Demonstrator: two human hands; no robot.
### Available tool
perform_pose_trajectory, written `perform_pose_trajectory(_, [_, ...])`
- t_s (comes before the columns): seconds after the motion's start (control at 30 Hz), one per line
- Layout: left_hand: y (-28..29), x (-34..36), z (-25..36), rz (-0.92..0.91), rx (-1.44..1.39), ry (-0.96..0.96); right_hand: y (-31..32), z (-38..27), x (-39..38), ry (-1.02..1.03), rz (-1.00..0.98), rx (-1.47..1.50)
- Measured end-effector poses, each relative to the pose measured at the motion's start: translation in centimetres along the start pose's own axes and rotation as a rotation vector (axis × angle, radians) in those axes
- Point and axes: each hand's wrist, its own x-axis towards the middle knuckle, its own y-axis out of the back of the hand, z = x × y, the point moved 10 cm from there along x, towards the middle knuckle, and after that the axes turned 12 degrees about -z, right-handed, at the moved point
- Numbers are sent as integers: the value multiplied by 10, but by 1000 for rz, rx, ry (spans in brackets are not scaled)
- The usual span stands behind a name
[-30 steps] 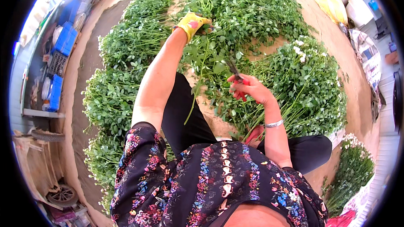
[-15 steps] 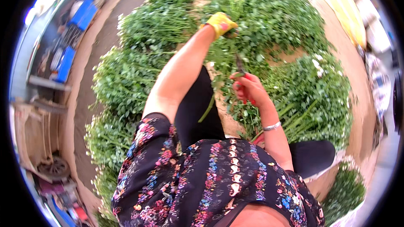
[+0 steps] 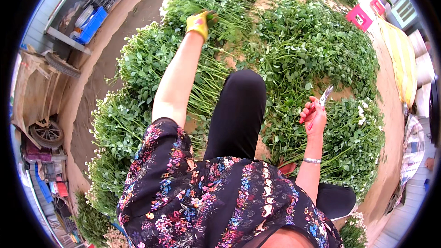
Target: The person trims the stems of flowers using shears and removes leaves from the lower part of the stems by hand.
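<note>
My left hand (image 3: 197, 25), in a yellow glove with a dark palm side, reaches over a heap of cut flower stems (image 3: 225, 0) at the upper left. Its fingers are closed round a leafy flower stem (image 3: 189, 8), partly smeared by motion. My bare right hand (image 3: 315, 117), with a silver bangle at the wrist, grips pruning shears (image 3: 326, 94). Their metal blades point up and to the right; the handles are mostly hidden in my fingers. Under the shears lies another leafy heap (image 3: 317, 41) with scattered foliage.
More bunches (image 3: 117, 124) with small white blooms line the left side. My bent knee (image 3: 241, 101) rises between the heaps. Blue crates (image 3: 94, 24) and a wheeled cart (image 3: 46, 96) stand far left. A pink stool (image 3: 359, 17) and a yellow striped sack (image 3: 398, 59) lie at the right.
My left hand has swung left from the middle heap to the upper left one. My right hand with the shears has moved right and lower, away from the left hand. The view has shifted.
</note>
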Motion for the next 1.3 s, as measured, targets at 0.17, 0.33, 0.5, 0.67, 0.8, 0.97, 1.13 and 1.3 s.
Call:
perform_pose_trajectory(0.17, [112, 9, -9, 113, -37, 63, -3, 44, 14, -136, -5, -41])
perform_pose_trajectory(0.33, [150, 20, -28, 220, 13, 118, 0, 80, 21, -239, 5, -64])
perform_pose_trajectory(0.5, [140, 81, -37, 216, 26, 153, 20, 100, 19, -316, 102, -78])
perform_pose_trajectory(0.67, [115, 187, 16, 267, -376, 121, 33, 105, 16, -374, 185, -96])
perform_pose_trajectory(0.8, [47, 240, 91, 132, 273, 100, 45, 102, 10, -372, 282, -75])
perform_pose_trajectory(0.97, [98, 249, 47, 97, 477, 219, 50, 109, 17, -371, 281, -89])
perform_pose_trajectory(1.13, [128, 166, -56, -183, 686, 90, 46, 116, 14, -412, 246, -224])
perform_pose_trajectory(1.3, [33, -31, -147, -410, 664, 115, 50, 125, 6, -441, 250, -298])
